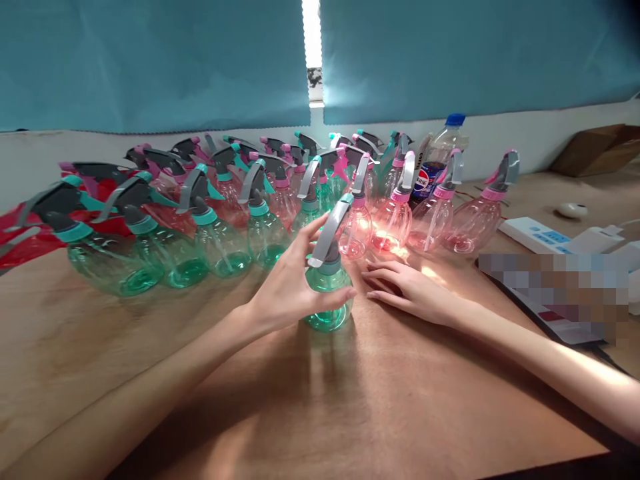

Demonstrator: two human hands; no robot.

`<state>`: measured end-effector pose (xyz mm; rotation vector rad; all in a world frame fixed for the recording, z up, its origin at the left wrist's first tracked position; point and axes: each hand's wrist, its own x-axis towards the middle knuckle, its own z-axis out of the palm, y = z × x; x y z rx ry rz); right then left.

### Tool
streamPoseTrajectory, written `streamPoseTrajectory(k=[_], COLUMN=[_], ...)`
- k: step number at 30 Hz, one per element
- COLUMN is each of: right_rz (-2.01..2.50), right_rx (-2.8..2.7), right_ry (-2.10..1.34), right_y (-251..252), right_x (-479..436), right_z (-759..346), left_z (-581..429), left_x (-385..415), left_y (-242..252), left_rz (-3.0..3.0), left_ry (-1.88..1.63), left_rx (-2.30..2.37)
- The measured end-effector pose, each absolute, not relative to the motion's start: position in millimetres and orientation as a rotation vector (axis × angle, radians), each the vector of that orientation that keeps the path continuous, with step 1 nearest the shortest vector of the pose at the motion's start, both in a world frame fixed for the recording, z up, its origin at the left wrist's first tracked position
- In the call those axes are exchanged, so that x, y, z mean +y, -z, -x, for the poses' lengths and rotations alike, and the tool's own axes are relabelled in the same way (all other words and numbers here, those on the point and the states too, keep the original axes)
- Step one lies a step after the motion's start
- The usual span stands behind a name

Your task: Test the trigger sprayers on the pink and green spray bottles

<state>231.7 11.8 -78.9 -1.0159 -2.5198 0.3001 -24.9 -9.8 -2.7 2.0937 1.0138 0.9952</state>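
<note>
My left hand [287, 287] is wrapped round a green spray bottle [327, 283] with a grey trigger head, its thumb across the front. That bottle stands upright at the middle of the wooden table. To its right, my right hand [407, 287] lies on the tabletop with fingers stretched out and nothing in them. Just beyond the right hand stand pink spray bottles, one [393, 223] lit brightly by the sun. Left of the held bottle, green spray bottles form a front row, among them one [220, 240] close to my left hand.
More spray bottles crowd behind, by a red plastic bag [30, 230] at left. A cola bottle [443, 157] with a blue cap stands at the back. On the right are a white power strip [535, 233], a white mouse [571, 211], a blurred-out flat object and a cardboard box [595, 150].
</note>
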Motion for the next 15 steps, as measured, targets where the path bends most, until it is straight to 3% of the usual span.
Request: streamPoseTrajectory(k=[15], right_rz=[0.995], right_rx=[-2.498], right_ry=[-0.220], right_y=[44], right_x=[14], right_z=[-151], left_z=[104], left_x=[-66], left_y=[3], left_rz=[-2.101], left_ry=[-0.815], left_rx=[1.261])
